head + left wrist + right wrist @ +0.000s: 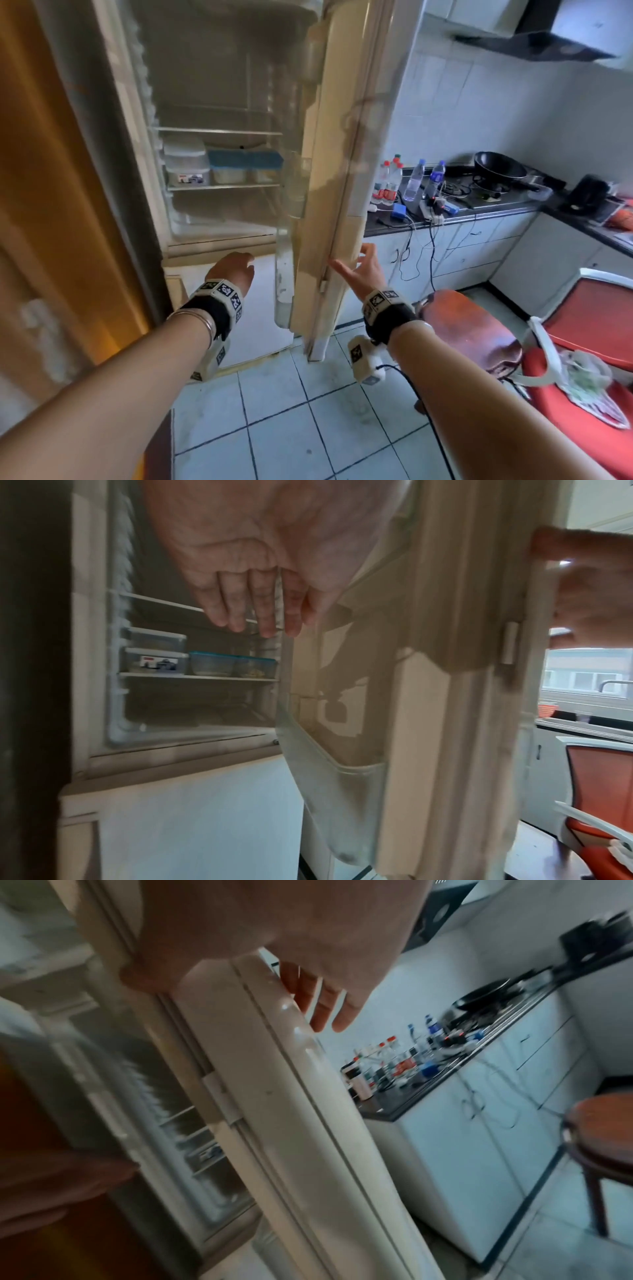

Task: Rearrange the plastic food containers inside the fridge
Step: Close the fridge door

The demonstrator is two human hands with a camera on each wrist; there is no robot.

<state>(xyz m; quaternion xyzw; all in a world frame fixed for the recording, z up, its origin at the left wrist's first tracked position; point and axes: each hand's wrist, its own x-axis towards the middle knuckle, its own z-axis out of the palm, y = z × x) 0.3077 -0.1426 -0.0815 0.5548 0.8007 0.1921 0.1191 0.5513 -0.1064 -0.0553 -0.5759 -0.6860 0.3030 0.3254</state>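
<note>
The fridge's upper door (337,164) stands open. On a middle shelf (222,187) two clear white-lidded containers (186,164) are stacked at the left, with blue-lidded containers (245,166) beside them on the right. The same stack (156,653) and blue-lidded ones (232,664) show in the left wrist view. My left hand (236,269) hovers below the open compartment, fingers relaxed and hanging, holding nothing. My right hand (359,269) is at the door's outer edge, thumb on one side and fingers (325,1007) spread behind it, not curled round it.
The lower fridge door (253,308) is closed. Right of the fridge a dark counter (455,212) carries water bottles (414,180), cables and a black pan (500,168). A brown stool (469,329) and red chair (589,322) stand on the tiled floor.
</note>
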